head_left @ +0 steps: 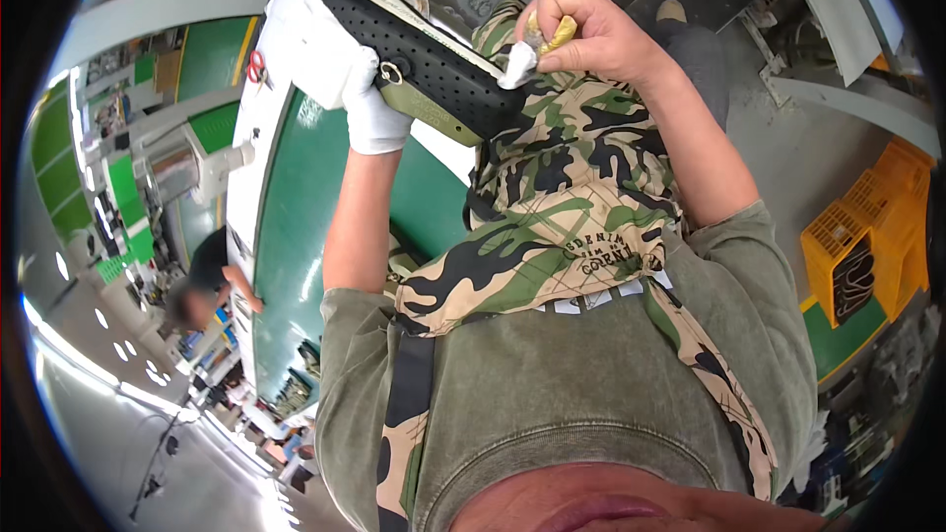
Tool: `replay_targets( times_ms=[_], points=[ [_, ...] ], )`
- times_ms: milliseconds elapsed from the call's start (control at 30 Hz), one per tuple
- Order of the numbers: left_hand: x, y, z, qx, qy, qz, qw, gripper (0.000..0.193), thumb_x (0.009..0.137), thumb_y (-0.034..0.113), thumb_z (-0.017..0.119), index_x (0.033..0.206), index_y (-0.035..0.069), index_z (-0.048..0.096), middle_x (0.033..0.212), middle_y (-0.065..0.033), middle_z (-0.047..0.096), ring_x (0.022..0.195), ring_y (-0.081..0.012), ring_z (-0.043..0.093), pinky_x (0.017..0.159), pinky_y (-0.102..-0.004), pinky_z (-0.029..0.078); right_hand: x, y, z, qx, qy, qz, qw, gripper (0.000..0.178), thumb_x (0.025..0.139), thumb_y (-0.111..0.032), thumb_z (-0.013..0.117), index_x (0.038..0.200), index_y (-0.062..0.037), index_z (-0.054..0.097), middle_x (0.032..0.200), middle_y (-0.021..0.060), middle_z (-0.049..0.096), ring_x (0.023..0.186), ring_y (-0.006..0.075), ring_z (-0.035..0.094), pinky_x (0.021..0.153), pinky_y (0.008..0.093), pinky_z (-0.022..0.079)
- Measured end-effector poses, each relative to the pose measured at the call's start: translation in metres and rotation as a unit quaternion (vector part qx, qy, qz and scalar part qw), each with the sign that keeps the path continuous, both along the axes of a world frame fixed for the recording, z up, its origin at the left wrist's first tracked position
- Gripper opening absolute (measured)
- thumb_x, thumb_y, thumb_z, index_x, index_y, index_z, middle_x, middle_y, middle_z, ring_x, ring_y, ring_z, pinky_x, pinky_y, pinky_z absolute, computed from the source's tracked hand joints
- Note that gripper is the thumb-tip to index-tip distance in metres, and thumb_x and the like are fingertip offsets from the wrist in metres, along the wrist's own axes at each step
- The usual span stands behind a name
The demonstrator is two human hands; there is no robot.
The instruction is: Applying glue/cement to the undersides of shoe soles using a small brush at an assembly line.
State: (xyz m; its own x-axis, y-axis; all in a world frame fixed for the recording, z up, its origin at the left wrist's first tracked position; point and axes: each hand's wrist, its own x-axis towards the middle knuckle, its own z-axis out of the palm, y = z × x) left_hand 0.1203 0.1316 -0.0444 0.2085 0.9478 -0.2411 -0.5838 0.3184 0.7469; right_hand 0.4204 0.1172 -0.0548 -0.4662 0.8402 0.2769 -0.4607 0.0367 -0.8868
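Observation:
My left hand (379, 116), in a white glove, is closed around a black perforated shoe (439, 64) with an olive-green strip along its lower side. A small ring-shaped fitting shows beside the gloved fingers. The shoe lies tilted, one end toward the far left and the other near my apron. My right hand (596, 39) is bare, with yellow covers on some fingertips. It pinches a small white wad (517, 67), perhaps cloth, against the pale edge at the shoe's near end. The far fingers of my left hand are hidden by the shoe.
A green-topped table (310, 187) with a white border stretches along my left. Red-handled scissors (256, 67) lie on its far side. Another person (209, 281) leans at the table on the left. Yellow crates (838, 227) stand at the right. My camouflage apron (552, 207) hangs close below the shoe.

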Motion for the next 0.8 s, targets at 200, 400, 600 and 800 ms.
replay_targets(
  times_ms=[200, 400, 600, 800],
  points=[
    [0.03, 0.049, 0.004, 0.002, 0.077, 0.005, 0.997, 0.036, 0.093, 0.024, 0.059, 0.125, 0.009, 0.056, 0.119, -0.008, 0.061, 0.11, -0.023, 0.058, 0.102, -0.0409, 0.046, 0.027, 0.009, -0.019, -0.106, -0.021, -0.207, 0.972, 0.026, 0.078, -0.008, 0.08, 0.079, -0.0081, 0.054, 0.078, -0.0038, 0.055, 0.072, 0.0042, 0.047, 0.062, 0.0239, 0.042],
    [0.133, 0.097, 0.064, 0.144, 0.261, -0.072, 0.952, 0.055, 0.084, 0.014, 0.063, 0.135, -0.001, 0.049, 0.122, -0.0087, 0.061, 0.111, -0.0203, 0.059, 0.101, -0.0341, 0.046, 0.067, 0.03, -0.052, -0.244, 0.146, -0.23, 0.931, 0.017, 0.08, -0.005, 0.076, 0.083, -0.006, 0.059, 0.078, 0.0005, 0.06, 0.07, 0.0095, 0.056, 0.063, 0.0259, 0.045],
    [0.236, 0.217, 0.125, 0.222, 0.372, -0.169, 0.885, 0.03, 0.085, 0.01, 0.066, 0.113, 0.0, 0.058, 0.095, -0.0024, 0.064, 0.085, -0.0108, 0.06, 0.081, -0.028, 0.049, 0.124, 0.053, -0.098, -0.323, 0.3, -0.306, 0.844, 0.012, 0.085, -0.008, 0.07, 0.088, -0.0085, 0.058, 0.084, 0.0021, 0.063, 0.075, 0.0126, 0.059, 0.069, 0.0297, 0.047],
    [0.397, 0.353, 0.179, 0.346, 0.314, -0.227, 0.855, 0.033, 0.093, 0.024, 0.067, 0.118, 0.004, 0.063, 0.105, -0.0042, 0.068, 0.093, -0.015, 0.065, 0.086, -0.0317, 0.053, 0.135, 0.063, -0.198, -0.428, 0.213, -0.371, 0.796, 0.018, 0.082, -0.014, 0.074, 0.085, -0.0125, 0.057, 0.079, -0.0006, 0.061, 0.071, 0.0118, 0.057, 0.067, 0.0284, 0.044]
  ],
)
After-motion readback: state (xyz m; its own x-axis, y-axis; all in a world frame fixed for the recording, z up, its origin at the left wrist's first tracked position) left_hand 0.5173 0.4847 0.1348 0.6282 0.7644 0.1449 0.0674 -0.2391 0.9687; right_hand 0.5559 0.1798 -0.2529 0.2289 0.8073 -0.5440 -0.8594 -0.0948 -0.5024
